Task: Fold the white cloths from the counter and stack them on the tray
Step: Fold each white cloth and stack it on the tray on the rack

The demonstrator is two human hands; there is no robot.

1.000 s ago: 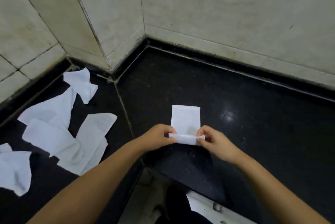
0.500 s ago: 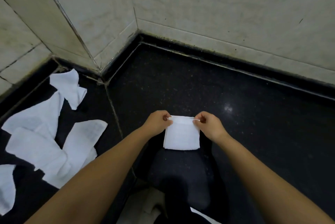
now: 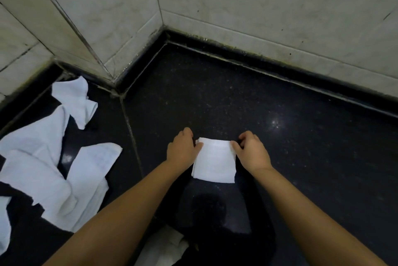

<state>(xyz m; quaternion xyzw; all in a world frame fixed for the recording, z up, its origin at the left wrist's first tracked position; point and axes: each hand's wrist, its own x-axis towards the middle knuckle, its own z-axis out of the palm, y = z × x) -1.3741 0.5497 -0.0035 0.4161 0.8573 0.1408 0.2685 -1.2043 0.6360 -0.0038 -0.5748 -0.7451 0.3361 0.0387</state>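
1. Nearest the camera, two bare forearms reach forward over the black table (image 3: pixel 301 158). A bit of white cloth (image 3: pixel 163 248) shows at the bottom edge between them, partly hidden.
2. The folded cloth (image 3: pixel 214 161) lies flat on the table between the hands, a small white rectangle of several layers.
3. The left hand (image 3: pixel 183 147) sits at the cloth's far left corner, fingers curled. Its thumb lies on the top edge, and the grip looks like a pinch on that corner, though the fingertips are hidden behind the hand.
4. The right hand (image 3: pixel 251 150) sits at the far right corner, fingers bent. Its thumb presses on the cloth's right edge and the grip is closed on that corner.
5. To the left, well apart from the folded cloth, a heap of unfolded cloths (image 3: pixel 53 168) lies overlapping and crumpled on the table.
6. Farther back, pale tiled walls (image 3: pixel 258 18) meet the table at a dark raised border and form an inner corner.
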